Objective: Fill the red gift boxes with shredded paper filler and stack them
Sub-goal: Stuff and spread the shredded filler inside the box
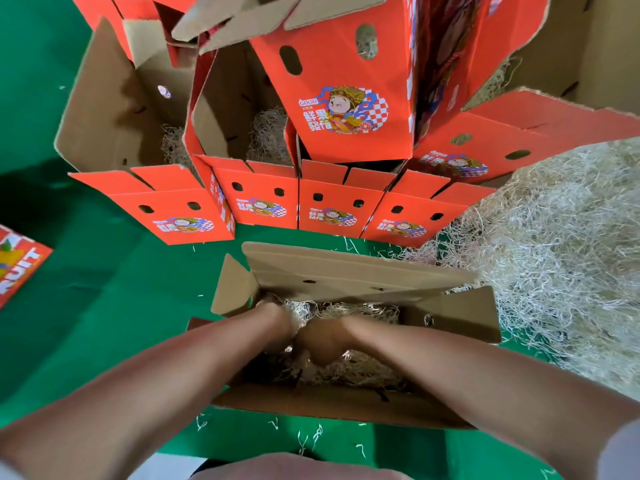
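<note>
An open gift box lies in front of me on the green cloth, its brown inside facing up, with shredded paper filler in it. Both my hands are down inside it. My left hand is sunk into the filler at the box's left end, and its fingers are hidden. Close beside it, my right hand has its fingers curled down into the filler. Behind this box stands a row of red gift boxes, several with filler showing inside, and more red boxes are stacked on top of them.
A large heap of loose shredded paper lies at the right, touching the box's right end. Part of another red box shows at the left edge. A big brown carton stands at the back right. Stray paper strands dot the cloth near me.
</note>
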